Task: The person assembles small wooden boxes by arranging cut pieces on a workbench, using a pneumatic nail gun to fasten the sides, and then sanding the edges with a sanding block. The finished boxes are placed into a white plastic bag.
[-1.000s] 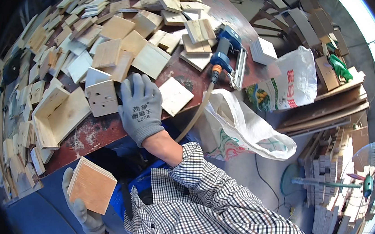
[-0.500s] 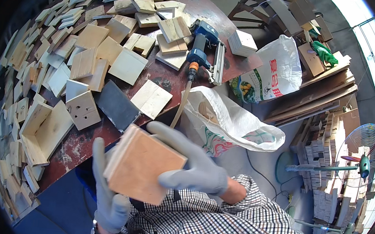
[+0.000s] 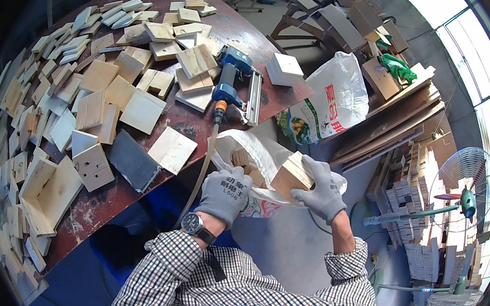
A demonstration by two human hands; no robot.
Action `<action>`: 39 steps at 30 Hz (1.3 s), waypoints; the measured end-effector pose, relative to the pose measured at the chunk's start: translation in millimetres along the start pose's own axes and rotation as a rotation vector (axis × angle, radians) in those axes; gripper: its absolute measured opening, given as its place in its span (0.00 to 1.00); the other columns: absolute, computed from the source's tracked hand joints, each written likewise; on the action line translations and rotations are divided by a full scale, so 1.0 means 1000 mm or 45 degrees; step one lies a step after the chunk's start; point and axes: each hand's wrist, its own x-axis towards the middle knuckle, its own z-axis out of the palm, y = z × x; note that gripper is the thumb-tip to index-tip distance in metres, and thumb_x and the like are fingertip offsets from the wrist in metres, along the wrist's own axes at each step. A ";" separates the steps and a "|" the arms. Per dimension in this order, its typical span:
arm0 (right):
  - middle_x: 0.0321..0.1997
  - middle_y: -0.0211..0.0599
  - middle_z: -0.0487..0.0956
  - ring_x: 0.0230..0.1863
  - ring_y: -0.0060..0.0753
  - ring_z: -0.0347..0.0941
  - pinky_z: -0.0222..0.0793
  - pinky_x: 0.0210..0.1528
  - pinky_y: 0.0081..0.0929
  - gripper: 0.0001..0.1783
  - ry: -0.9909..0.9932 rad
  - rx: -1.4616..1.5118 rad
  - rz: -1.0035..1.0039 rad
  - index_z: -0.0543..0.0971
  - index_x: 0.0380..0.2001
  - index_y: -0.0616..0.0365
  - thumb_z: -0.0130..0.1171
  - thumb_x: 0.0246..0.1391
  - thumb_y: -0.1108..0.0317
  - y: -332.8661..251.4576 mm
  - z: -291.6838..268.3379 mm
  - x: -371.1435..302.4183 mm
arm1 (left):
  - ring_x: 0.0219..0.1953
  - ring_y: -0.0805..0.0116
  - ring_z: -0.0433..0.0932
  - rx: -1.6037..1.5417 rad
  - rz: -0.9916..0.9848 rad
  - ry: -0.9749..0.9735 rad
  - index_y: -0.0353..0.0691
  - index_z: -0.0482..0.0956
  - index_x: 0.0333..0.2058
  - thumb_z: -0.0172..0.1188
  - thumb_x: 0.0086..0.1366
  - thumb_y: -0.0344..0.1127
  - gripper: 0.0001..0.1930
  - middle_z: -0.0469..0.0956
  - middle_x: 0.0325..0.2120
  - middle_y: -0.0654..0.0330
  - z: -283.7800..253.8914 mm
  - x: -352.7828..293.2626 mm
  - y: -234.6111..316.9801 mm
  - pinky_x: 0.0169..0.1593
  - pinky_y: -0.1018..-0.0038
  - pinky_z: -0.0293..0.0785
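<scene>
My right hand [image 3: 323, 190], in a grey work glove, grips a stack of square wooden boards [image 3: 294, 176] at the mouth of a white woven sack [image 3: 260, 148]. The stack is tilted, and its lower part is inside the sack's opening. My left hand [image 3: 226, 195], gloved too and with a watch at the wrist, is closed at the sack's near left rim; its fingertips are partly hidden. Other wooden pieces [image 3: 241, 157] show inside the sack, beside the left fingers.
A dark red table [image 3: 97, 212] carries many loose wooden boards [image 3: 99, 75], a blue nail gun [image 3: 228, 83] with a hose, a dark flat plate [image 3: 133, 160] and a white-topped stack [image 3: 285, 69]. A second printed sack [image 3: 337, 97] hangs beyond. Fans [image 3: 465, 204] and stacked timber [image 3: 421, 223] stand right.
The boards, earlier held between both hands in front of my body, have moved forward and right into the sack's mouth in my right hand. My left hand has moved to the sack's rim.
</scene>
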 end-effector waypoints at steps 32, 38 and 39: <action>0.73 0.39 0.75 0.68 0.52 0.69 0.69 0.64 0.56 0.30 -0.936 -1.554 0.273 0.81 0.66 0.53 0.63 0.64 0.55 0.090 0.110 0.110 | 0.33 0.74 0.82 -0.247 0.301 0.289 0.47 0.77 0.41 0.65 0.61 0.38 0.10 0.77 0.35 0.67 -0.012 -0.071 0.037 0.32 0.75 0.77; 0.77 0.34 0.71 0.76 0.41 0.66 0.60 0.76 0.46 0.43 -1.107 -1.612 0.403 0.79 0.69 0.44 0.71 0.53 0.39 0.069 0.097 0.117 | 0.35 0.68 0.84 -0.325 0.300 0.258 0.44 0.81 0.41 0.64 0.61 0.34 0.10 0.81 0.38 0.64 -0.012 -0.083 0.034 0.35 0.73 0.81; 0.75 0.37 0.74 0.73 0.43 0.69 0.63 0.75 0.45 0.43 -1.165 -1.600 0.323 0.80 0.67 0.45 0.72 0.50 0.38 0.073 0.095 0.117 | 0.34 0.68 0.83 -0.289 0.315 0.251 0.44 0.80 0.40 0.62 0.61 0.35 0.09 0.80 0.36 0.65 -0.013 -0.085 0.035 0.34 0.72 0.80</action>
